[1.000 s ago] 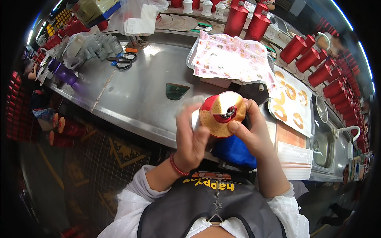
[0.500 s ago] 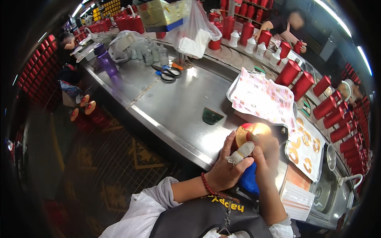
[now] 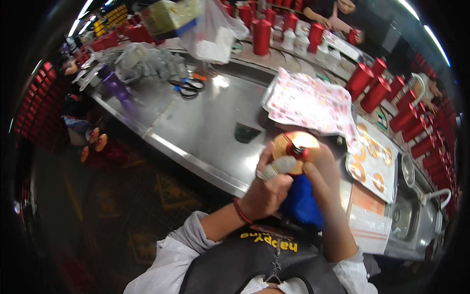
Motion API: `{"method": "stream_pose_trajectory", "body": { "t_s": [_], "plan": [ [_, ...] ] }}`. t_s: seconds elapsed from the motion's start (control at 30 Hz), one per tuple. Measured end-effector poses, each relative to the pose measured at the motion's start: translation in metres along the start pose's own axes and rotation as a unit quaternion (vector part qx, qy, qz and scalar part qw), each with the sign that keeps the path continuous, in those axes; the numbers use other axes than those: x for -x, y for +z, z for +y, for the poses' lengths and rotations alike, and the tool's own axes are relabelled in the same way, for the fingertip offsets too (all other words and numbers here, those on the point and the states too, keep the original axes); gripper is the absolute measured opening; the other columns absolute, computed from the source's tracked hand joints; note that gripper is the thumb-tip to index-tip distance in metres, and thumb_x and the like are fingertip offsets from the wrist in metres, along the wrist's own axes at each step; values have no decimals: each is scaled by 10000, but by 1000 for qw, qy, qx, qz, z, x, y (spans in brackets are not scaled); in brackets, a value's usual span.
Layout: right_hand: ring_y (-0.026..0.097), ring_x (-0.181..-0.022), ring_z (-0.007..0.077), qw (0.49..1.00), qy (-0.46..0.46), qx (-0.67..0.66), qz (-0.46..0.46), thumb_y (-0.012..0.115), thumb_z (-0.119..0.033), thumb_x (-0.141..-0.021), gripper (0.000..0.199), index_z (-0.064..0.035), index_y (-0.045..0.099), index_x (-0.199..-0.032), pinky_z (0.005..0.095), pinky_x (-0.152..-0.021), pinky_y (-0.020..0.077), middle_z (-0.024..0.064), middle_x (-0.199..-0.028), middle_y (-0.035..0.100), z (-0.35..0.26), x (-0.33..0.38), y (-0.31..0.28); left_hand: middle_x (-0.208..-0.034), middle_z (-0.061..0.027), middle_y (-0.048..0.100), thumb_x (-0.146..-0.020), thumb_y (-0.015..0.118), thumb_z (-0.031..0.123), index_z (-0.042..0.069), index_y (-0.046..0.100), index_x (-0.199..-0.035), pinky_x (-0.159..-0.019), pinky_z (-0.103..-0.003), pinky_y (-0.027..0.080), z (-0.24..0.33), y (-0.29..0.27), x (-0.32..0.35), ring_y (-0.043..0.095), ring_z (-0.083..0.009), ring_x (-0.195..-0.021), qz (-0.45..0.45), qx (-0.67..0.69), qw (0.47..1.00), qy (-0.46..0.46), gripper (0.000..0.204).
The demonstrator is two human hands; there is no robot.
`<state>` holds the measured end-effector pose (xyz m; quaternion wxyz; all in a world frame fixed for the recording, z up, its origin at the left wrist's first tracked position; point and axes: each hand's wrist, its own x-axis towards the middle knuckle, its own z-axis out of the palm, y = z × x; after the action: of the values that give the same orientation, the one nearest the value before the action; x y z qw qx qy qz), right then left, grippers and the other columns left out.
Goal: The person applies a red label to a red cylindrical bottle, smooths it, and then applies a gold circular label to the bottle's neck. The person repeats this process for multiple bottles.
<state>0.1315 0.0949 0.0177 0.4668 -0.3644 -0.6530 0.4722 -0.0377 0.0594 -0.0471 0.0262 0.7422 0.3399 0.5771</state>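
In front of me my left hand and my right hand both grip a round piece with a gold ring-shaped face, a small red and dark centre, and a body hidden behind the fingers. One left digit, apparently the thumb, wears a pale grey cloth wrap and presses against the gold face. My right thumb rests at the lower right rim; its other fingers are blurred. Below the hands bulges a shiny blue covering. A dark green, half-round scraper lies on the metal table just beyond my left hand.
Pink-patterned paper covers a tray. A white sheet carries gold rings, near a metal sink. Scissors, a purple bottle and a plastic bag sit farther left. Red cylinders line the back, where a person works.
The round piece has tilted, so its gold face and dark centre now show more fully. My hands have shifted slightly left and up in the picture. The whole view has shifted.
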Motion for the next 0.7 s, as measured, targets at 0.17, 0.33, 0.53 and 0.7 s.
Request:
{"method": "stream_pose_trajectory", "body": {
  "t_s": [0.17,0.33,0.53,0.7],
  "plan": [
    [534,-1151,264,989,-107,98,9,622,-66,-889,243,-8,573,-1120,357,-1020,407,150,-1242,532,3,-2,-3,-1476,-381,302,-982,588,67,108,417,-1220,-1133,-530,322,-9,0,-4,354,-474,-1401,15,112,993,-30,296],
    [575,-1044,243,990,-92,103,34,692,-137,-911,210,-16,595,-1053,334,-904,460,132,-1169,565,3,-6,-1,-1470,-391,295,-976,600,67,108,412,-1181,-1127,-524,338,-13,3,-4,355,-489,-1393,13,68,998,-2,282],
    [579,-1005,214,990,-100,89,34,687,-115,-918,158,-14,604,-1006,320,-891,457,111,-1128,579,10,-12,-4,-1401,-320,432,-988,596,120,94,379,-1150,-1152,-550,288,-16,2,-7,343,-452,-1422,27,109,993,-21,272],
    [560,-1047,198,995,-63,43,58,678,-115,-926,196,-12,599,-1072,314,-950,431,103,-1130,572,10,-9,3,-1485,-261,308,-1002,580,110,62,330,-1305,-1163,-485,290,-7,13,-12,335,-340,-1428,110,309,941,-81,396]
  ]
}}
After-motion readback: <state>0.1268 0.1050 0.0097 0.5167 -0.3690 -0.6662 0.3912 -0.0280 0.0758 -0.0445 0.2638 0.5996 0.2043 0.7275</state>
